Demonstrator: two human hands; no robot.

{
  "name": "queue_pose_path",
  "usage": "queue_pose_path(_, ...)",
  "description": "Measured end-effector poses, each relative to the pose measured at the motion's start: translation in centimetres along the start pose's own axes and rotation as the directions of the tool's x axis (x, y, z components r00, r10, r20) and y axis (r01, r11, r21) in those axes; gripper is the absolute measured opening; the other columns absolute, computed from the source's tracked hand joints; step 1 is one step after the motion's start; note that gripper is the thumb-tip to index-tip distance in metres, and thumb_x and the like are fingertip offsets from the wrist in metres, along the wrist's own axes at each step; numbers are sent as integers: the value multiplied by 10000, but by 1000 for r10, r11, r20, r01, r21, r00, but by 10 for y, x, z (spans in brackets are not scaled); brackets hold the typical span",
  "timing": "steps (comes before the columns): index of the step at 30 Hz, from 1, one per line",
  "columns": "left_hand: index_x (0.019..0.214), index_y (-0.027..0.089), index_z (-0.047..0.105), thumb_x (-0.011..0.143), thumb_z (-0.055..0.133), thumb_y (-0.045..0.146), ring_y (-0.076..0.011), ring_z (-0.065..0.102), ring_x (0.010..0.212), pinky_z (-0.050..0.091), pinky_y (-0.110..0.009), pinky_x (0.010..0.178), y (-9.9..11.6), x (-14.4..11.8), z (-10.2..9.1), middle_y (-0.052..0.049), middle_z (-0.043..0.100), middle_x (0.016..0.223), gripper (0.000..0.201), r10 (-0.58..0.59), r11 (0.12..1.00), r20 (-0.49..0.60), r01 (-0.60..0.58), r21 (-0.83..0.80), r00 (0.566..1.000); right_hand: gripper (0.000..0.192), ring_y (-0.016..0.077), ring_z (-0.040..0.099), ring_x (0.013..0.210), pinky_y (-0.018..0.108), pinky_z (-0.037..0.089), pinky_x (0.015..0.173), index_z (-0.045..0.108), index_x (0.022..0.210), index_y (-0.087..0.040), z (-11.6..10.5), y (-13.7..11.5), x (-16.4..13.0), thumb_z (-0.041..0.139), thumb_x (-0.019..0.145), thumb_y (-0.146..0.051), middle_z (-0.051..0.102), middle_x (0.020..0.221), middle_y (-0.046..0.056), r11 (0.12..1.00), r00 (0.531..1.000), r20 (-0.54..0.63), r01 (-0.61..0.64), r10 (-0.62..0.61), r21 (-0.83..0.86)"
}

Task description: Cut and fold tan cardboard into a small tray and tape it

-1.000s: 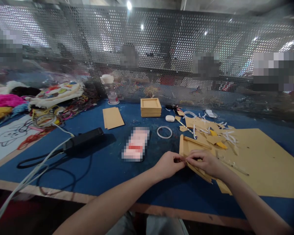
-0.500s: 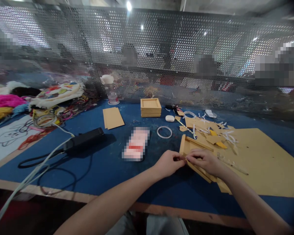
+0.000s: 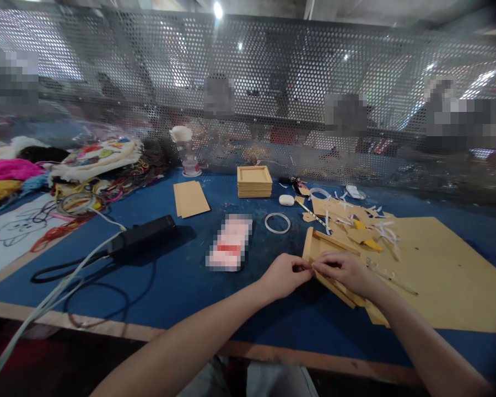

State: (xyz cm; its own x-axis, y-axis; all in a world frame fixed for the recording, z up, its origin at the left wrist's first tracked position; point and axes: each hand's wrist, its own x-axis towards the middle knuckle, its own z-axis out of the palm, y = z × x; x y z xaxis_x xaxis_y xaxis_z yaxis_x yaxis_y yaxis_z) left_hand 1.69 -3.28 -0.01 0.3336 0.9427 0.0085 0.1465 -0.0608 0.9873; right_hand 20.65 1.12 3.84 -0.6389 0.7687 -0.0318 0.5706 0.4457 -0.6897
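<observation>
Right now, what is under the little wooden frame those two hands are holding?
Under the wooden frame lies a big brown sheet on the blue table. The left hand and right hand cover the frame's near corner, so whatever is pinched there stays hidden.

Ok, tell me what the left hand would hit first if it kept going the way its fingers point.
The left hand points right, toward the right hand; their fingertips already meet at the corner of the wooden frame. So it would press into that frame corner and the right hand's fingers at once, though depth is hard to judge.
</observation>
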Motion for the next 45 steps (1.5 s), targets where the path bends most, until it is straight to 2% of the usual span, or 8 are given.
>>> queue_pose_path(8,793,105,712,795,588,278,-60,380,452,270,-211,487,1,-1,0,58,470,522,213,-15,1000,2,15,9,1000,359,181,582,671,291,439,621,698,704,-188,2,1,1,519,864,-455,669,722,54,1000,1000,-27,6,-6,-20)
queue_pose_path(14,816,100,723,802,589,292,-65,371,461,274,-211,493,3,-1,0,57,464,513,234,-18,1000,-4,18,-5,1000,329,187,603,693,287,449,630,701,721,-183,2,2,0,528,862,-425,669,723,54,1000,999,-52,11,-12,-22)
queue_pose_path(21,807,106,729,795,596,299,-69,377,505,306,-203,522,-4,1,2,40,508,568,235,25,999,-4,-25,30,1000,231,191,631,668,287,464,610,732,732,-185,8,0,-3,578,799,-344,707,729,58,997,989,-147,-40,30,-68)
queue_pose_path(28,882,101,729,812,588,334,-73,392,472,312,-208,510,-1,0,0,36,502,544,280,-36,999,-9,36,34,999,248,186,615,665,283,455,606,719,731,-192,8,7,-1,575,804,-380,698,724,37,993,970,-214,-118,114,-4)
queue_pose_path(35,892,107,735,814,591,320,-72,395,465,316,-214,516,2,-2,-1,46,496,525,269,-21,999,2,21,30,1000,279,148,533,562,267,406,524,717,724,-185,6,4,1,630,768,-446,622,600,16,971,977,-82,-180,195,157)
queue_pose_path(39,879,112,735,814,584,320,-68,385,465,301,-215,509,1,-2,-1,47,498,534,266,-6,1000,0,6,30,1000,293,122,485,493,250,370,474,696,743,-175,8,6,2,674,730,-467,566,546,-14,914,963,-11,-254,271,316)
queue_pose_path(41,860,109,736,808,584,317,-68,385,467,299,-216,511,0,-2,-1,45,499,536,262,-7,999,-6,7,36,1000,289,107,444,456,242,340,447,688,754,-175,9,8,3,683,724,-462,534,518,-31,896,955,20,-284,295,342)
queue_pose_path(45,847,104,735,794,597,311,-70,384,462,281,-217,494,-1,-1,-1,48,484,521,254,-32,998,-22,33,44,999,278,116,494,538,246,371,514,708,767,-179,12,12,4,694,721,-453,616,625,-5,933,964,-53,-236,260,272)
